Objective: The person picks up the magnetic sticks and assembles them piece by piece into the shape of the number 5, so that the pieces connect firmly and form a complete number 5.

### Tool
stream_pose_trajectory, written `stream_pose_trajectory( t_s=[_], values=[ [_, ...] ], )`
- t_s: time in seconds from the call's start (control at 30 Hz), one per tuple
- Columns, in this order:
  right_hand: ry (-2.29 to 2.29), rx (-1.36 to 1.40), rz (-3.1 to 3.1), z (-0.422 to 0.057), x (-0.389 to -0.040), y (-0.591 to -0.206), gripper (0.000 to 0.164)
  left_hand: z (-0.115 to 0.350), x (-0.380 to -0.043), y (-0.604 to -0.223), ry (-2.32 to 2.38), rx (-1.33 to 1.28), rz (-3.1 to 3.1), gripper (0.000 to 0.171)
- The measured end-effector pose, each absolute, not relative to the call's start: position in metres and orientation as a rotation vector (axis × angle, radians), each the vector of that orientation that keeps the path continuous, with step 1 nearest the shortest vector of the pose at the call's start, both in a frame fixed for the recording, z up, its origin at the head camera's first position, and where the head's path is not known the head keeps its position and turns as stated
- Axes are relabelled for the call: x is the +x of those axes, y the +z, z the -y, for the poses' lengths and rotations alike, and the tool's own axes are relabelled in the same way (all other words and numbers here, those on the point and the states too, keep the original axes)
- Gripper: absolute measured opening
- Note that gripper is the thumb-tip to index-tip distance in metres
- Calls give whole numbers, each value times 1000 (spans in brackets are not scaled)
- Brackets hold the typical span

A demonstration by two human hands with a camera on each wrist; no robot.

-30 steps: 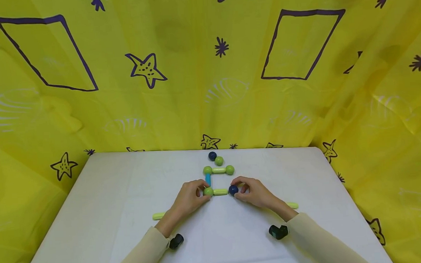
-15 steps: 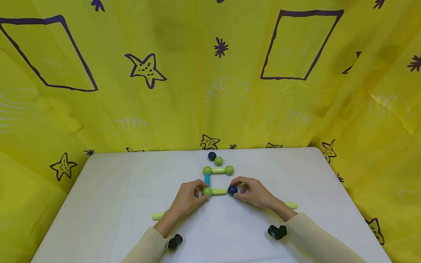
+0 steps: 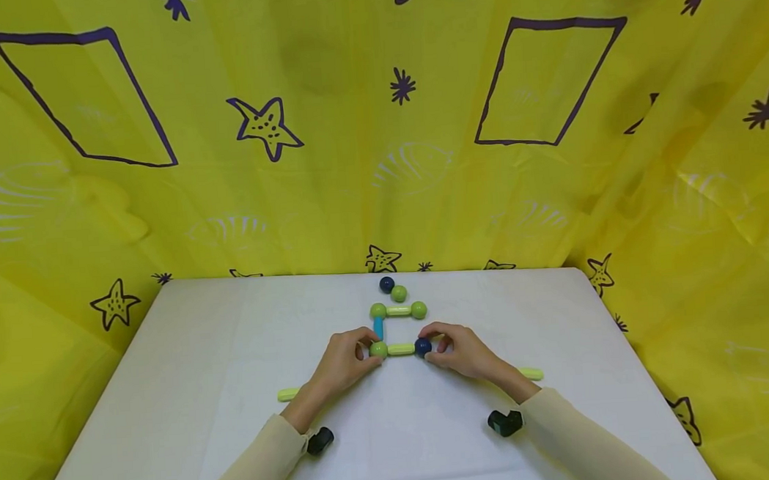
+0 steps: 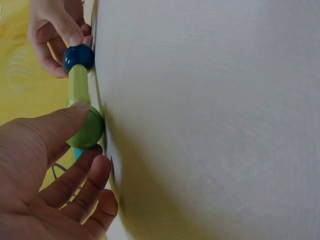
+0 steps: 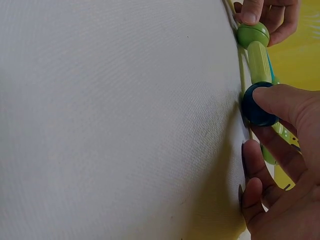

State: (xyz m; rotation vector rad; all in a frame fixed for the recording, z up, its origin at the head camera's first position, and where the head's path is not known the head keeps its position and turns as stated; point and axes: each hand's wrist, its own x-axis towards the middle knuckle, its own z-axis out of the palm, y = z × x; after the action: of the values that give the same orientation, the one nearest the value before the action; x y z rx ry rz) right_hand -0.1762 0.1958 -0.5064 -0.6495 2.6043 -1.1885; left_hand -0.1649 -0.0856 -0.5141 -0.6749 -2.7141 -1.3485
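Observation:
My left hand pinches a green ball between thumb and fingers at the near left corner of a stick-and-ball shape. My right hand pinches a dark blue ball. Between these two balls lies a yellow-green stick, its ends meeting both in the left wrist view. From the held green ball a blue stick runs back to another green ball. A second yellow-green stick joins that one to a green ball on the right.
Behind the shape, a loose dark blue ball and a green ball sit side by side. Yellow-green sticks lie partly hidden by the forearms, a left stick and a right stick. A yellow curtain hangs behind the white table.
The dark blue ball in my right hand has moved slightly left, closing the small gap to the yellow-green stick's end. My left hand keeps its grip on the green ball.

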Motion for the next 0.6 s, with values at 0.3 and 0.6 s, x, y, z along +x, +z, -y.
stream_pose_trajectory(
  t_s=[0.3, 0.6],
  values=[
    [-1181, -680, -2581, -197, -175, -503, 35, 86, -164, -514, -1338, -684, 2719, 25],
    [-1140, -776, -2527, -205, -179, -491, 42, 86, -165, -513, -1310, -697, 2724, 26]
  ],
)
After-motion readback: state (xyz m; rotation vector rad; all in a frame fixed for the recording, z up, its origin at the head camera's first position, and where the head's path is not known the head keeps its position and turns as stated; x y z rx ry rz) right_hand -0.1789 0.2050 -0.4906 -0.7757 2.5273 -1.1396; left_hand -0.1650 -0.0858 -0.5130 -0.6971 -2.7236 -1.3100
